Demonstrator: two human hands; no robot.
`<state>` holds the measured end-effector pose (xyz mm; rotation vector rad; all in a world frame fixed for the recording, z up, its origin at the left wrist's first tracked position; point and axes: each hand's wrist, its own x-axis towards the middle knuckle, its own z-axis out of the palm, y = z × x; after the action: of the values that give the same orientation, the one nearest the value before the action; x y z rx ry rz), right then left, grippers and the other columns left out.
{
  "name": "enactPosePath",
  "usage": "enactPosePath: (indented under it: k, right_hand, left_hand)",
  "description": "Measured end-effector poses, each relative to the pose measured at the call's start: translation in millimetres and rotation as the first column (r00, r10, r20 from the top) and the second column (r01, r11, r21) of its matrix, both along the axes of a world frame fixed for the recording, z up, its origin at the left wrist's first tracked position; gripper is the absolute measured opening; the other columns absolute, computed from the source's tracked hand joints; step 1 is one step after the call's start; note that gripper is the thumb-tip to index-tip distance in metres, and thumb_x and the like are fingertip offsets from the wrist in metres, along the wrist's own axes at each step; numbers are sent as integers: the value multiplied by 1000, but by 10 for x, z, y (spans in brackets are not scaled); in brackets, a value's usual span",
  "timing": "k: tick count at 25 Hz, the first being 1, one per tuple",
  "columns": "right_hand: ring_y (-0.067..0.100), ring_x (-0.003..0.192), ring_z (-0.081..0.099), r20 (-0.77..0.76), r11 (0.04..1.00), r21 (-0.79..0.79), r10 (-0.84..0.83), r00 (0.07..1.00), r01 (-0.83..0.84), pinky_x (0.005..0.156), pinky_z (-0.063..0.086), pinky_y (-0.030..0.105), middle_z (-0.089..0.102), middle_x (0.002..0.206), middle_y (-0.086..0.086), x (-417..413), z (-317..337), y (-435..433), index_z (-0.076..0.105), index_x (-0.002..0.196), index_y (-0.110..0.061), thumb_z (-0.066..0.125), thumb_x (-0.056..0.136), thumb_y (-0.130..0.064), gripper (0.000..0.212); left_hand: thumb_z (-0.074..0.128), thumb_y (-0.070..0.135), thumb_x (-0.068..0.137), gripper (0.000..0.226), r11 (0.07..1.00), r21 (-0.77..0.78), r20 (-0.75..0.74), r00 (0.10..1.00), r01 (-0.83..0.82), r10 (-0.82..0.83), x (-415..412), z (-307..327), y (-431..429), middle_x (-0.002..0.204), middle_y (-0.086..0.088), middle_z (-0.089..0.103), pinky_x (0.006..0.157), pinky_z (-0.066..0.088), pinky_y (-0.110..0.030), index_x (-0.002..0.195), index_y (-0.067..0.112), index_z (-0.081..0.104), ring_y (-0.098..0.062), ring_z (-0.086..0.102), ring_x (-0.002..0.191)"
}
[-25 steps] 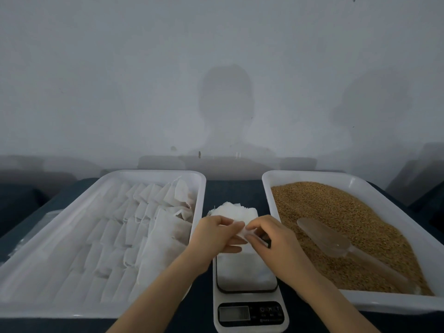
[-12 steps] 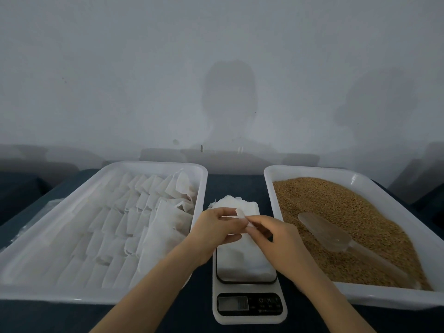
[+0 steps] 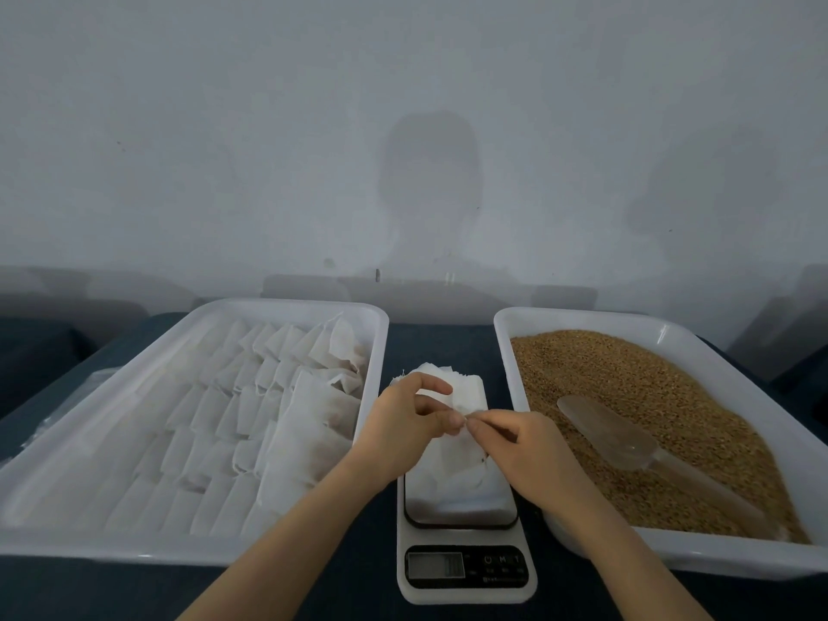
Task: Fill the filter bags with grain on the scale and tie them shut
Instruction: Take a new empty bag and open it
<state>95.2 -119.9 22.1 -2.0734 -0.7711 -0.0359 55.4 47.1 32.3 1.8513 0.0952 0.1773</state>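
- Two hands are meeting above the scale point(image 3: 466, 571): our left hand point(image 3: 403, 423) and right hand point(image 3: 524, 450) are touching fingertip to fingertip.
- We are pinching a small bit of the white bag point(image 3: 452, 477) between thumb and fingers of each hand. Whether that bit is cord or fabric, we cannot tell.
- Our left index finger is arching above the pinch, and the other right fingers are curling under.
- The bag is lying on the scale's platform, under our hands, and white material is reaching past the platform's far edge.
- We cannot tell whether the bag is holding any grain, and the scale's display is too blurred to read.
- The scale is sitting on the dark table point(image 3: 443, 342), between two white trays.
- The left tray point(image 3: 134, 546) is holding rows of flat white bags point(image 3: 233, 396), each overlapping the next.
- The right tray point(image 3: 672, 553) is holding brown grain point(image 3: 649, 387), which is covering its floor.
- A clear scoop point(image 3: 605, 432) is lying on the grain, with its bowl toward the scale and its handle pointing to the tray's near right corner.
- Our right wrist is passing over the right tray's near left corner.
- Shadows are falling on the pale wall point(image 3: 224, 150) behind the table.
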Motion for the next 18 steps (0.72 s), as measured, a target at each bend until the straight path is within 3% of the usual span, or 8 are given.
enactPosePath:
  k: [4, 8, 12, 16, 18]
  right_hand:
    - [2, 49, 48, -16, 1000, -8, -13, 1000, 12, 48, 35, 15, 55, 51, -14, 13, 4, -3, 75, 87, -19, 57, 92, -24, 19]
    - [5, 51, 52, -4, 1000, 19, 7, 1000, -6, 49, 38, 15, 64, 61, -5, -19, 13, -2, 75, 91, -24, 61, 89, -29, 15]
    - [4, 59, 58, -20, 1000, 8, 3, 1000, -2, 55, 42, 13, 67, 66, -8, -29, 26, 9, 74, 90, -27, 64, 87, -29, 11]
    - [4, 64, 61, -12, 998, 22, -54, 998, 54, 56, 44, 15, 69, 70, -9, -16, 34, -6, 74, 90, -24, 63, 88, -29, 12]
    - [4, 64, 64, -17, 986, 103, -133, 991, 134, 57, 47, 14, 70, 71, -6, -26, 45, -11, 68, 89, -24, 64, 88, -23, 4]
  left_hand:
    - [71, 16, 86, 26, 998, 30, 10, 999, 46, -46, -4, 1, -9, 79, 8, 73, 70, 48, -11, 103, 28, 55, 1, 67, 76]
    - [69, 29, 87, 26, 997, 53, -8, 999, 53, -53, -4, -28, -24, 84, 7, 72, 68, 48, -13, 108, 29, 54, -2, 67, 80]
    - [67, 23, 89, 26, 998, 42, 0, 999, 53, -53, 10, -54, -22, 86, 4, 71, 75, 52, -16, 110, 28, 53, -4, 68, 81]
    - [66, 15, 85, 34, 998, 52, 48, 998, 30, -33, 29, -39, -26, 76, 9, 66, 66, 51, -12, 108, 34, 49, -4, 65, 72]
    - [65, 10, 82, 40, 999, 33, 82, 996, 32, -35, 27, -32, -35, 68, 13, 63, 59, 46, -11, 107, 37, 48, 0, 60, 64]
